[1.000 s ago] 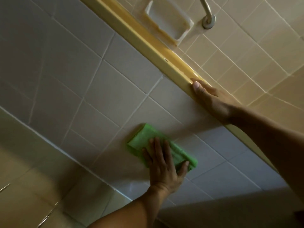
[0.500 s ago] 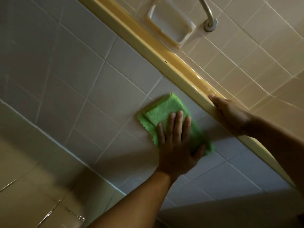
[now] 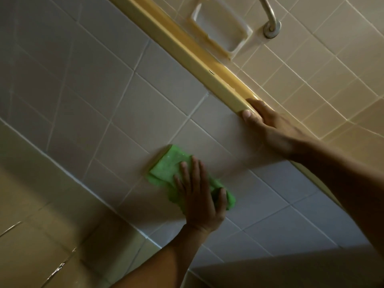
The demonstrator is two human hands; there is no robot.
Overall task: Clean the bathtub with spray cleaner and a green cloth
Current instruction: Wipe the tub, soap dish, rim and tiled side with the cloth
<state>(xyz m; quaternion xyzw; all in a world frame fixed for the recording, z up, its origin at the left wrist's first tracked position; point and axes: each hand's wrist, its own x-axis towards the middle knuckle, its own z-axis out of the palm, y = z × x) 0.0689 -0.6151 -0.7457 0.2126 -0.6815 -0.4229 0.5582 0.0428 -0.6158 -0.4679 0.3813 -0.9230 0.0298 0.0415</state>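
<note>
Head view: a grey tiled tub wall [image 3: 104,90] spreads beneath the yellow rim [image 3: 187,46], which the right hand [image 3: 276,129] grasps, thumb on its front face. Below and left of it, the left hand [image 3: 199,196] presses flat, fingers straight, on the green cloth [image 3: 166,169] against the tiles.

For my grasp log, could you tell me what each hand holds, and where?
Left hand presses flat on the middle of the green cloth, against the tiles; right hand grips the yellow ledge by its front edge.
</note>
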